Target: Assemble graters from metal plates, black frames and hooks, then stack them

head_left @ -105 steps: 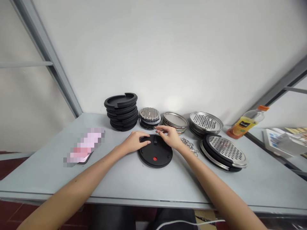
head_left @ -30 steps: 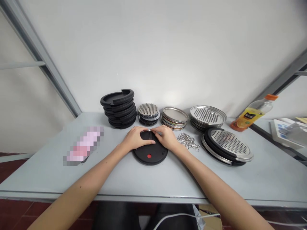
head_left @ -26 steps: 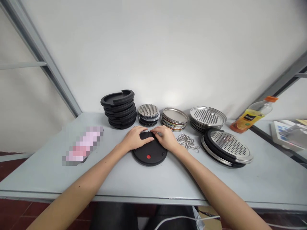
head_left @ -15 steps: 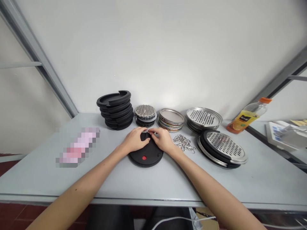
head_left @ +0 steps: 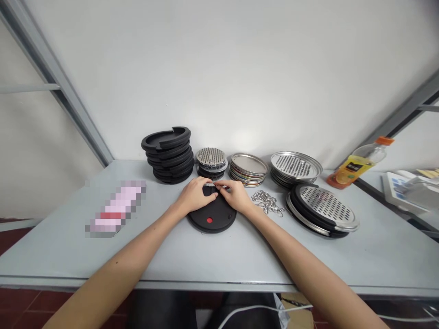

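A black round disc (head_left: 211,224) with a red dot and a small dark slot lies flat on the table before me. At its far rim is a small silvery metal piece (head_left: 209,184), too small to make out fully. My left hand (head_left: 198,197) grips that rim from the left, fingers curled over the edge and thumb on the top. From the right, my right hand (head_left: 235,195) is closed with its fingertips pinched beside the metal piece; the fingers partly hide what they hold. To its right lies a heap of silvery metal clips or chain links (head_left: 267,202).
Behind stand a stack of black round rings (head_left: 168,157), small grater discs (head_left: 211,157), flat metal lids (head_left: 249,164) and large grater plates (head_left: 297,167). Assembled graters (head_left: 322,210), an orange drink bottle (head_left: 360,162) and a white device (head_left: 406,192) are right; a blurred pink object (head_left: 118,208) left.
The view has shifted slightly, so everything sits a little further right and higher. Both hands stay at the disc's far rim, with small finger movements around the metal piece.
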`<action>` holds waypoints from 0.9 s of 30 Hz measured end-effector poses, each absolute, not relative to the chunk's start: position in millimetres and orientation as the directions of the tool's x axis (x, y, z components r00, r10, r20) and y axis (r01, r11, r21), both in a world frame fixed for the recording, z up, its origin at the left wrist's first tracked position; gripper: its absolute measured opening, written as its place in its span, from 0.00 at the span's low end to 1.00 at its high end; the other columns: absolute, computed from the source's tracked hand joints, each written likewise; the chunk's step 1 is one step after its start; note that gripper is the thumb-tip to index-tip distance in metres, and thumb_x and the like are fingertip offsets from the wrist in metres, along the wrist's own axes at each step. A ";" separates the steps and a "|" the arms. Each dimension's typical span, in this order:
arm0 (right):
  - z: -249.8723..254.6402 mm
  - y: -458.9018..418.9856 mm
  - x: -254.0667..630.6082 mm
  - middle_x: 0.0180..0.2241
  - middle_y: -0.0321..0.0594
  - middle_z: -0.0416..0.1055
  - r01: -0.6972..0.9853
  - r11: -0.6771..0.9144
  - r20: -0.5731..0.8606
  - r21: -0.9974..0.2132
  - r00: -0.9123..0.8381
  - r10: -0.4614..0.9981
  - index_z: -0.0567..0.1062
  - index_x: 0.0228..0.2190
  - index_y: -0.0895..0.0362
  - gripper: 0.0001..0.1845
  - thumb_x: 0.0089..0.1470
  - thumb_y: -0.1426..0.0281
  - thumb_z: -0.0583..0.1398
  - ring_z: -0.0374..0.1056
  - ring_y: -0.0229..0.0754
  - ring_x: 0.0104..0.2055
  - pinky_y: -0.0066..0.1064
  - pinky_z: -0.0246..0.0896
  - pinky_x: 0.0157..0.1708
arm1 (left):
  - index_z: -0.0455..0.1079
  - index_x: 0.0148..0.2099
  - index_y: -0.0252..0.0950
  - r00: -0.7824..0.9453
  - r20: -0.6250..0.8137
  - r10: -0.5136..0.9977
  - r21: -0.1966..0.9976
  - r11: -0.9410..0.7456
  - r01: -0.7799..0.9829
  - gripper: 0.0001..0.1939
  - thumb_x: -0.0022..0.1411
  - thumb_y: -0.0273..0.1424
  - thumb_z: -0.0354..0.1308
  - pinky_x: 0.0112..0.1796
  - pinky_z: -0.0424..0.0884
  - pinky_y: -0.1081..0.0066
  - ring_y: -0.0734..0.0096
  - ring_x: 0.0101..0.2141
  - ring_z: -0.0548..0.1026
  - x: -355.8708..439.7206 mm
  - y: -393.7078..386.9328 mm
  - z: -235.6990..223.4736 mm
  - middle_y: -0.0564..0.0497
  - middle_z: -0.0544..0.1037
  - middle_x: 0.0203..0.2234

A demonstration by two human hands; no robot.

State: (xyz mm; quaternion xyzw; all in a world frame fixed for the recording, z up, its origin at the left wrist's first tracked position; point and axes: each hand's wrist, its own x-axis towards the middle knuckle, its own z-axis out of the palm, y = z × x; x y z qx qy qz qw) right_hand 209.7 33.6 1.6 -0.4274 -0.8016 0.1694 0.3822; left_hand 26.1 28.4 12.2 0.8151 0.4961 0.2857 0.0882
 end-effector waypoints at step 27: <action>5.6 26.1 208.2 0.43 0.40 0.77 0.683 0.578 0.477 -0.447 -0.364 0.800 0.77 0.45 0.55 0.16 0.54 0.75 0.57 0.70 0.45 0.45 0.35 0.63 0.46 | 0.68 0.54 0.35 0.269 0.305 0.913 0.318 -0.364 0.875 0.18 0.63 0.33 0.53 0.49 0.69 0.64 0.58 0.51 0.72 44.0 0.4 20.6 0.44 0.75 0.51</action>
